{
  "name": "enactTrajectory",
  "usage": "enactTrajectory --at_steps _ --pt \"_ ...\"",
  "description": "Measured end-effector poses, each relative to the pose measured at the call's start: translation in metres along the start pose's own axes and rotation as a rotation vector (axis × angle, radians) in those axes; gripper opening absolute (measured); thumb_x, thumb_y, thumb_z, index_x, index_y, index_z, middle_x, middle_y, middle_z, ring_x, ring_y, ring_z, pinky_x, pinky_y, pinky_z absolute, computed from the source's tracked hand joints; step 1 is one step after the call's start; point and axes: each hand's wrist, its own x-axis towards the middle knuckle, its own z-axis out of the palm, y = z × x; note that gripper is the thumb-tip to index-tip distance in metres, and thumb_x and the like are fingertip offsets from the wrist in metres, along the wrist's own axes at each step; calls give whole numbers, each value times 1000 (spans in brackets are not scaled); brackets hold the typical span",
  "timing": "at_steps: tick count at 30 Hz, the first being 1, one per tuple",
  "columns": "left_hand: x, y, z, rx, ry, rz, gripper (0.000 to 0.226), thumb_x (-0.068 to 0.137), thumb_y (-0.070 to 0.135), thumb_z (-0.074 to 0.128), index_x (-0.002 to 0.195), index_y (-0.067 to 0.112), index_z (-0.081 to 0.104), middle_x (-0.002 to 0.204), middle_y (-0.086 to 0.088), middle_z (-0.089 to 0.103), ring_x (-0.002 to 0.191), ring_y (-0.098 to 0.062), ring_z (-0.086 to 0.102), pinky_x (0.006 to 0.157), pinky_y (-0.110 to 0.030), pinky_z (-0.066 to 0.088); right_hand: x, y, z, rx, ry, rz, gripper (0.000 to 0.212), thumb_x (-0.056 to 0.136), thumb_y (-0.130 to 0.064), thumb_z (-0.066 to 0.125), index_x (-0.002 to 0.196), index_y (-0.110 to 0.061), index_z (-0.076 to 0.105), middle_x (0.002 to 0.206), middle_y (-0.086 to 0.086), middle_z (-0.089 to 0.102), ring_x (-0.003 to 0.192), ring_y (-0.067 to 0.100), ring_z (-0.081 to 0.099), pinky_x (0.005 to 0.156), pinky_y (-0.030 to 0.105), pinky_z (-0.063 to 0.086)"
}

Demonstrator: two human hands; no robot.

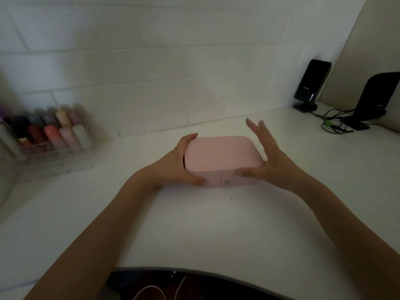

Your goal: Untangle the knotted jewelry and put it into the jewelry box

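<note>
While the left hand [179, 167] clasps the closed pink jewelry box [223, 158], right hand [266, 156] fingers splay; rigid, light, smooth—grip its sides.

Between the left hand [180, 165] and right hand [266, 156] sits a plain pale-pink rounded jewelry box [223, 156] with a silver snap button [227, 182], on a white desk [194, 224]. Far left of the left hand, a clear acrylic organizer [54, 156] holds red, coral, pink, mint, peach and lilac bottles [52, 133].

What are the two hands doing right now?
Left hand: grips the closed pink jewelry box by its left side.
Right hand: open, fingers straight, thumb touching the box front.
</note>
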Motion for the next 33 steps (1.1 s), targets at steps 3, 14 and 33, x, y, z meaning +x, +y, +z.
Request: enactTrajectory --at_steps 3,14,33 --pt "-6 3 -8 90 39 -21 114 45 47 77 143 42 19 144 6 24 128 -7 29 97 -12 26 4 7 14 -66 -56 29 76 81 -36 72 133 -61 23 161 2 13 145 7 8 104 14 18" --pt "-35 -33 -57 1062 285 -176 67 98 51 31 153 24 4 161 -9 7 148 -22 6 117 -40 -5 104 -54 135 -82 37 -183 48 92 -35 59 138 -32 48 138 17 46 124 31 48 104 27 33" --pt "-45 -54 -62 1012 470 -247 53 98 20 32 148 2 25 151 -28 26 139 -45 26 114 -52 18 122 -72 182 -47 -33 -243 45 100 -23 46 143 -33 38 158 21 15 140 31 30 99 21 29"
